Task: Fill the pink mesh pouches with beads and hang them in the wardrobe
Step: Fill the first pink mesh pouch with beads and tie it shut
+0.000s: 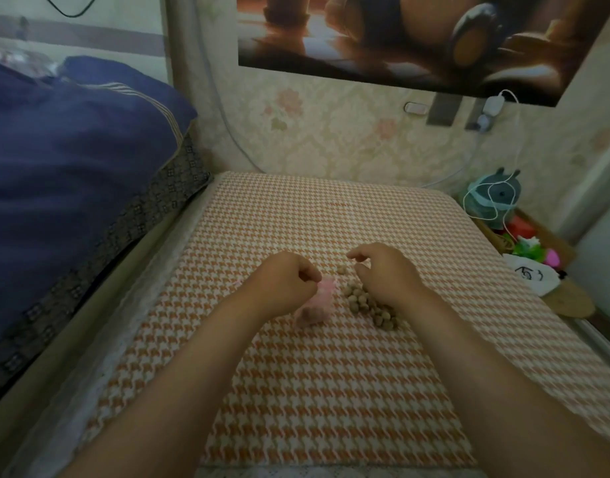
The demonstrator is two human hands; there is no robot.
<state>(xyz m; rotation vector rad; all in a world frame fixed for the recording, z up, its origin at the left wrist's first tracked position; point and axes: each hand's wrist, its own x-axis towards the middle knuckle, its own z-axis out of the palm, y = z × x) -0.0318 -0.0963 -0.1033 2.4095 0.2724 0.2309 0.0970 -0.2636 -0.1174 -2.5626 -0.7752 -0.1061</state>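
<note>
Orange houndstooth cloth [331, 391], left hand [290, 281] pinched pink mesh pouch [315, 305] at its top, right hand [383, 274] curled over bead pile [369, 305], grasp unclear

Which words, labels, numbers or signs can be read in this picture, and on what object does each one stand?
No text here can be read with certainty.
On the white bag, right of the patterned cover: black marks like handwriting, too blurred to read.
On the wall poster: a picture only, no lettering visible.
On the pink mesh pouch and the beads: no text.
</note>
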